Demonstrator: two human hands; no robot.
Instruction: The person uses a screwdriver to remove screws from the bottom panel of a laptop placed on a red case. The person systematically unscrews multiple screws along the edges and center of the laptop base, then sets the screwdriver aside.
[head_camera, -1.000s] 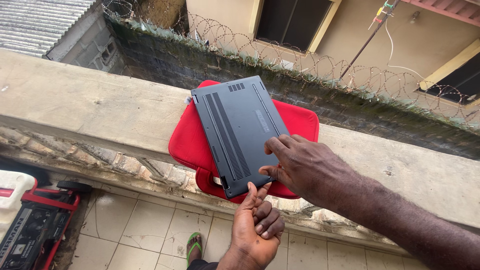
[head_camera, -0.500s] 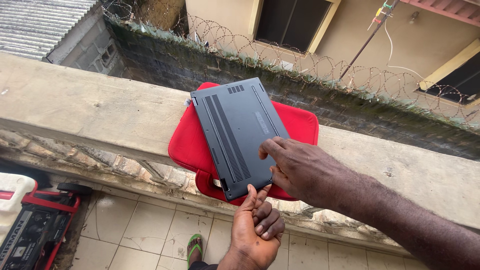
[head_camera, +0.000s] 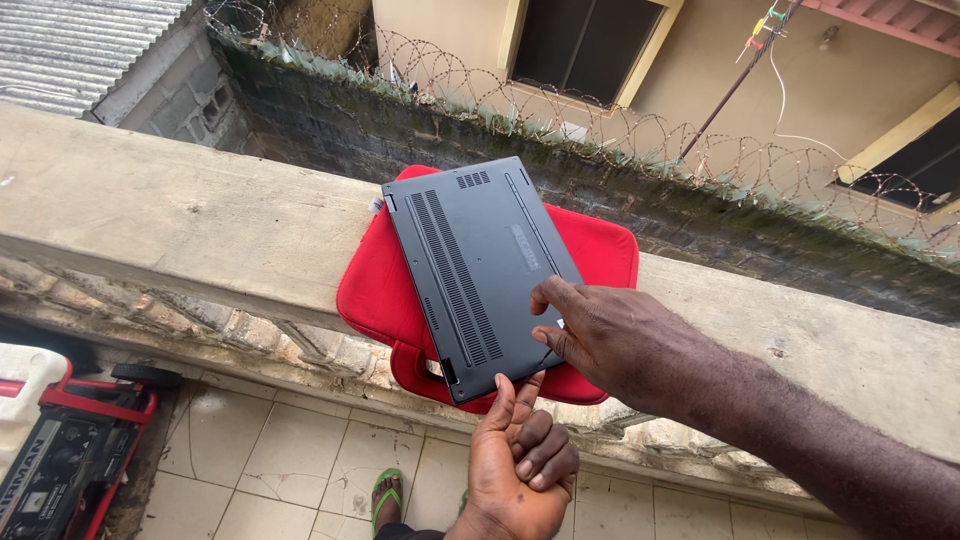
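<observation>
My right hand (head_camera: 610, 340) rests fingertips on the dark grey upturned laptop (head_camera: 480, 265), gripping nothing. It lies on a red padded sleeve (head_camera: 375, 290) over the concrete ledge's (head_camera: 180, 220) near edge. My left hand (head_camera: 520, 455), loosely curled, touches the laptop's near corner with one fingertip.

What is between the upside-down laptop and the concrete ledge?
In the head view, a red padded sleeve lies between them. The dark laptop rests on it, and the sleeve rests on the concrete ledge, hanging over its near edge.

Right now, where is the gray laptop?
The laptop lies bottom-up at the view's centre on a red sleeve atop the concrete ledge, under both hands.
</observation>
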